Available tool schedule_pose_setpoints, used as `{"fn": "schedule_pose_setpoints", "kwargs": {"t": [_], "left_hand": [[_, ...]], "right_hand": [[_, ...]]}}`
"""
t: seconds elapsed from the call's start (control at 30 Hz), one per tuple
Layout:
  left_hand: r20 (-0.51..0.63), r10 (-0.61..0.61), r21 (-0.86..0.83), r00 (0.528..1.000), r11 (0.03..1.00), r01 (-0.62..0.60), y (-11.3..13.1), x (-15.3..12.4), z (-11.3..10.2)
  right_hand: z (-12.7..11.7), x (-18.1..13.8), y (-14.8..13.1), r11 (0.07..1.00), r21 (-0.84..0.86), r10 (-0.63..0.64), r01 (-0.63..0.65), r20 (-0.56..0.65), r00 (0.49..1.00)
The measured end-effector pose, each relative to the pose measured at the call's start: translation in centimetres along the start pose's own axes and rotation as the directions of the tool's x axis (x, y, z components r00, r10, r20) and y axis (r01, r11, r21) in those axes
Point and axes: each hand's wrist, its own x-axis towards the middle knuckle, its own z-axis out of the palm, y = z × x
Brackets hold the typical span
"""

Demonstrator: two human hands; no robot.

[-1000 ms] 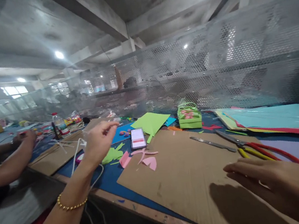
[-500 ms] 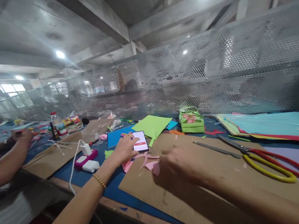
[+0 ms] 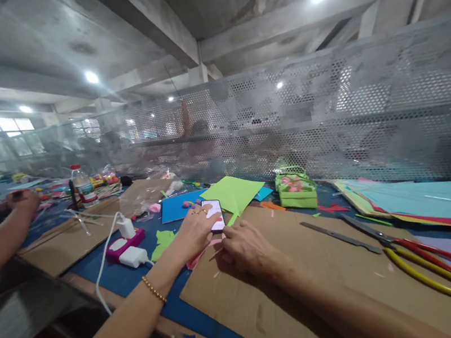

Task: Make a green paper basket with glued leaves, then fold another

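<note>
My left hand (image 3: 197,230) rests at the phone (image 3: 214,211), its fingers apart and lying over the lit screen. Close beside it, my right hand (image 3: 244,245) has its fingers curled together low over the brown cardboard sheet (image 3: 312,286). A thin, pale, pointed sliver sticks out by those fingertips; I cannot make out what it is. Pink paper (image 3: 194,258) shows in part beneath the hands. Behind the phone lie a light green paper sheet (image 3: 235,191) and a blue sheet (image 3: 172,209).
Large scissors (image 3: 427,268) with red and yellow handles and a grey blade (image 3: 339,236) lie to the right. A green basket (image 3: 298,196), stacked coloured paper (image 3: 435,195), a purple power strip (image 3: 114,249) with white plugs and a bottle (image 3: 84,188) stand around. Another person's arm (image 3: 1,239) is at left.
My right hand has moved left, toward the phone and my left hand, and now covers most of the pink paper pieces. My left hand's fingers have shifted over the screen.
</note>
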Motion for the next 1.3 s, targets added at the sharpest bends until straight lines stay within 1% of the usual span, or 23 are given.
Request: {"fn": "schedule_pose_setpoints", "kwargs": {"t": [0.1,0.2,0.27,0.33,0.4,0.47,0.5,0.53,0.57,0.6,0.63,0.7,0.77,0.8,0.83,0.9,0.97,1.03,1.07,1.13,1.2,1.3], "left_hand": [[-0.013,0.008,-0.014,1.0,1.0,-0.009,-0.2,0.0,0.2],[-0.042,-0.013,-0.047,0.999,0.999,0.011,-0.6,-0.1,0.1],[-0.08,-0.051,-0.081,0.995,0.996,0.044,-0.7,-0.2,-0.5],[-0.134,-0.102,-0.128,0.986,0.988,0.085,-0.2,-0.3,-1.6],[-0.188,-0.146,-0.183,0.971,0.977,0.111,1.2,-0.6,-3.0],[-0.201,-0.155,-0.273,0.967,0.957,0.097,3.4,-1.0,-4.3],[-0.18,-0.14,-0.344,0.974,0.936,0.071,4.7,-1.3,-4.8],[-0.122,-0.136,-0.491,0.983,0.869,0.06,6.0,-1.6,-5.1],[-0.056,-0.125,-0.584,0.991,0.809,0.069,7.1,-1.9,-5.2],[-0.002,-0.121,-0.621,0.993,0.778,0.094,8.1,-2.2,-5.1],[0.046,-0.127,-0.605,0.991,0.786,0.129,8.9,-2.4,-4.8],[0.113,-0.154,-0.436,0.982,0.88,0.188,9.9,-2.8,-3.9],[0.156,-0.186,-0.258,0.97,0.94,0.222,10.0,-3.1,-2.9],[0.169,-0.198,-0.214,0.966,0.949,0.232,9.9,-3.2,-2.4],[0.175,-0.209,-0.2,0.962,0.949,0.243,9.7,-3.2,-2.1],[0.175,-0.226,-0.227,0.958,0.938,0.262,9.3,-3.3,-1.7],[0.17,-0.23,-0.285,0.958,0.919,0.272,8.9,-3.2,-1.4],[0.158,-0.236,-0.372,0.959,0.885,0.279,8.7,-3.0,-1.3],[0.152,-0.241,-0.424,0.959,0.86,0.283,8.7,-2.9,-1.3],[0.146,-0.254,-0.541,0.956,0.789,0.292,9.0,-2.7,-1.4],[0.16,-0.272,-0.665,0.949,0.681,0.307,9.7,-2.6,-1.7],[0.22,-0.296,-0.821,0.929,0.458,0.34,11.3,-2.5,-2.6]], "right_hand": [[-0.6,-1.1,0.0,0.994,0.11,0.033,-0.023,-0.093,0.995],[-1.7,-2.4,0.8,0.969,0.238,0.107,-0.058,-0.197,0.975],[-2.4,-3.3,1.8,0.944,0.321,0.161,-0.079,-0.237,0.958],[-3.1,-4.2,2.8,0.909,0.402,0.227,-0.111,-0.256,0.94],[-3.8,-5.4,3.4,0.856,0.492,0.306,-0.159,-0.233,0.923],[-4.5,-6.6,3.2,0.778,0.588,0.386,-0.223,-0.166,0.908],[-4.8,-7.1,2.9,0.733,0.63,0.423,-0.257,-0.126,0.897],[-5.0,-7.6,2.5,0.689,0.665,0.457,-0.289,-0.09,0.885],[-5.2,-8.0,2.1,0.648,0.693,0.49,-0.317,-0.06,0.87],[-5.2,-8.3,1.8,0.61,0.715,0.52,-0.341,-0.037,0.854],[-5.3,-8.5,1.5,0.576,0.734,0.547,-0.36,-0.02,0.837],[-5.2,-8.9,1.2,0.515,0.765,0.593,-0.386,0.007,0.805],[-5.2,-9.1,1.2,0.46,0.79,0.628,-0.406,0.034,0.778],[-5.3,-9.3,1.2,0.437,0.799,0.64,-0.414,0.047,0.767],[-5.4,-9.3,1.3,0.418,0.806,0.647,-0.419,0.059,0.76],[-5.7,-9.4,1.3,0.4,0.814,0.649,-0.421,0.073,0.757],[-6.0,-9.3,1.1,0.405,0.818,0.636,-0.408,0.069,0.769],[-6.0,-9.2,0.7,0.403,0.831,0.617,-0.384,0.064,0.784],[-5.9,-9.1,0.5,0.38,0.845,0.611,-0.377,0.076,0.788],[-5.6,-9.0,0.2,0.307,0.875,0.606,-0.375,0.124,0.786],[-5.3,-9.0,0.0,0.246,0.891,0.606,-0.383,0.167,0.778],[-5.0,-9.0,0.1,0.231,0.893,0.606,-0.386,0.179,0.775]]}}
